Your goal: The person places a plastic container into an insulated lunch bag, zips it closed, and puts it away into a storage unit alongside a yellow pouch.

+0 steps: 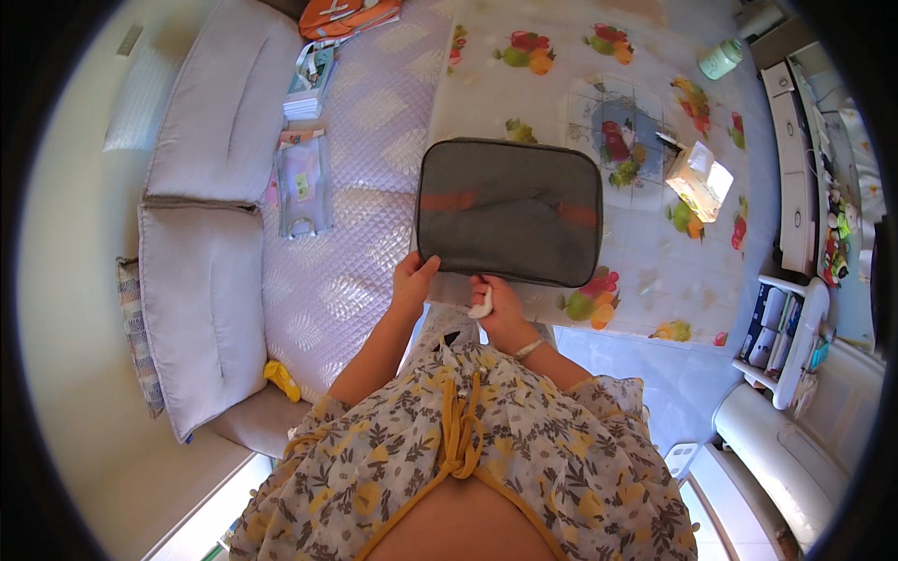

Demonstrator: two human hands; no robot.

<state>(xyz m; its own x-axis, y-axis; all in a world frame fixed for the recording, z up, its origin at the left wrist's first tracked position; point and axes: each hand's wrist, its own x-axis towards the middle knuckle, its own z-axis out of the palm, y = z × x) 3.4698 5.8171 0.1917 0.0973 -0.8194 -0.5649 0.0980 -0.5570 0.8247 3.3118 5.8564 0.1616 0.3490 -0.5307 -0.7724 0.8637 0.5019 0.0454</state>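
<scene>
A dark grey fabric storage case (511, 210) with rounded corners and two reddish-brown bands lies at the left part of the table's near end. My left hand (414, 280) grips its near left corner, thumb on top. At the middle of the near edge, the curled fingers of my right hand (499, 308) touch the case's rim. Held in that same hand is a crumpled white tissue or cloth (482, 304). Whether those fingers also pinch a zip pull cannot be seen. The case's lid looks closed.
Beneath the case is a table with a fruit-print cover (652, 280). A tissue box (694, 186) and a green-lidded jar (721, 59) stand to the right. Leftward, a quilted sofa (365, 231) bears a clear zip pouch (305, 186), books (309, 84) and an orange bag (344, 17).
</scene>
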